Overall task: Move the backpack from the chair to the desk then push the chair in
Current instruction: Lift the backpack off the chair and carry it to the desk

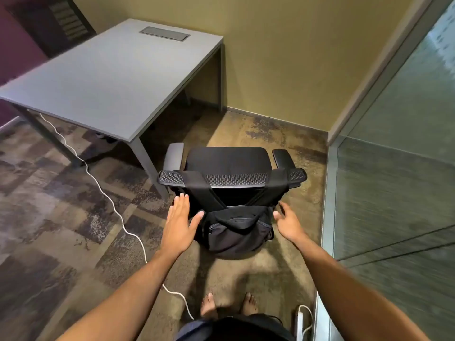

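A black backpack (234,228) hangs behind a black office chair (229,157), its two straps looped over the top of the mesh backrest. The chair stands to the right of the grey desk (110,77), facing the far wall. My left hand (178,226) is open beside the backpack's left side, its thumb just at the bag. On the other side, my right hand (288,223) is open with fingers spread, close to the bag's right edge. Neither hand holds anything.
A white cable (105,193) snakes across the carpet from under the desk to a power strip (300,321) near my bare feet. A glass partition (394,180) runs along the right. The yellow wall stands behind the chair.
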The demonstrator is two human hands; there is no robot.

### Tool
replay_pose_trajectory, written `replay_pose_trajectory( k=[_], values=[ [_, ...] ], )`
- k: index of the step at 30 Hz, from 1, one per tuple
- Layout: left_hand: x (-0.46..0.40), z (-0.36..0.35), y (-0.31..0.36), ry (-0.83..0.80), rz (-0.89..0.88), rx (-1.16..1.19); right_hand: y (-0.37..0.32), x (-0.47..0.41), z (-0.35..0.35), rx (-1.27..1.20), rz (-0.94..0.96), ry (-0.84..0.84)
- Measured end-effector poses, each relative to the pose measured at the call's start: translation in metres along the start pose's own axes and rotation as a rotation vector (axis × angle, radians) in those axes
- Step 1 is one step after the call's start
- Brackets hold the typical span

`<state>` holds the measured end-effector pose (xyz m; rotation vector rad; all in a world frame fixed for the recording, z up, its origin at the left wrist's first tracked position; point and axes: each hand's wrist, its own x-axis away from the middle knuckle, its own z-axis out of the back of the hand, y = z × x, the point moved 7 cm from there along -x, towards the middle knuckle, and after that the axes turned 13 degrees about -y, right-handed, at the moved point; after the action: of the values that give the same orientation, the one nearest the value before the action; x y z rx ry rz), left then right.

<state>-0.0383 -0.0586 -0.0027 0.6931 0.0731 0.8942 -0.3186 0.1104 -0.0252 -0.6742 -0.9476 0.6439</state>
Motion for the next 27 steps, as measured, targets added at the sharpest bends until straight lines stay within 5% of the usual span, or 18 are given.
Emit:
replay_pose_trajectory(
  k=[5,10,27],
  values=[
    [-0.015,0.000,0.008,-0.069,0.086,0.243,-0.014,-0.019,-0.004,0.067,-0.031,-0.027],
    [-0.024,0.001,0.010,0.008,0.160,0.796,-0.013,-0.024,-0.012,0.109,-0.043,-0.008],
    [-0.033,0.033,-0.031,0.046,0.117,1.072,-0.025,0.010,-0.040,0.008,0.110,0.194]
  ],
)
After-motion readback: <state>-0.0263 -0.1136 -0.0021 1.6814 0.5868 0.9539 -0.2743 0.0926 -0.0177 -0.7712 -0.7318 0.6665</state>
